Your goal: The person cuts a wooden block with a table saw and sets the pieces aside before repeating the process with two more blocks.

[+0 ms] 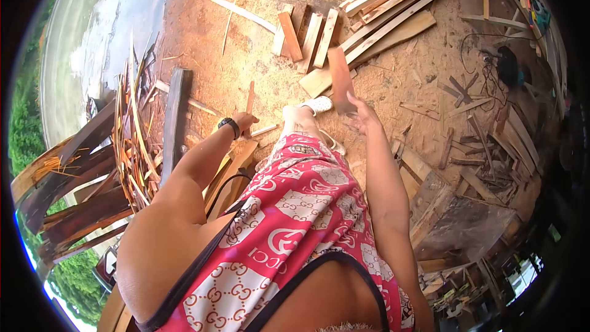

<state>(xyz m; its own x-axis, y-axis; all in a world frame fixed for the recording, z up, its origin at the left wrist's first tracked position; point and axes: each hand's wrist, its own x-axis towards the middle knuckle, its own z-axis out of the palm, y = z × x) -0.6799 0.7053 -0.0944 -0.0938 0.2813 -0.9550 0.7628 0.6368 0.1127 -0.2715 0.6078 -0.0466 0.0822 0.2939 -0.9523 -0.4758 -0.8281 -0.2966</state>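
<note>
My right hand [364, 117] holds the near end of a short reddish-brown wooden board [340, 77], which points away from me and is slightly blurred. My left hand [247, 123], with a dark watch [229, 126] on the wrist, has its fingers closed around the lower end of a thin wooden strip [251, 96]. Just beyond the board lie cut wood blocks [326, 38] and a reddish block [290, 37] in a loose row. A wide pale plank [393, 38] runs behind the board's far end.
Long dark planks [176, 120] and thin splintered strips [130, 129] pile up on my left. Wood scraps [485, 141] and a large block [467, 221] lie to the right. A black cabled tool [509, 66] stands farther right. Sawdust covers the ground.
</note>
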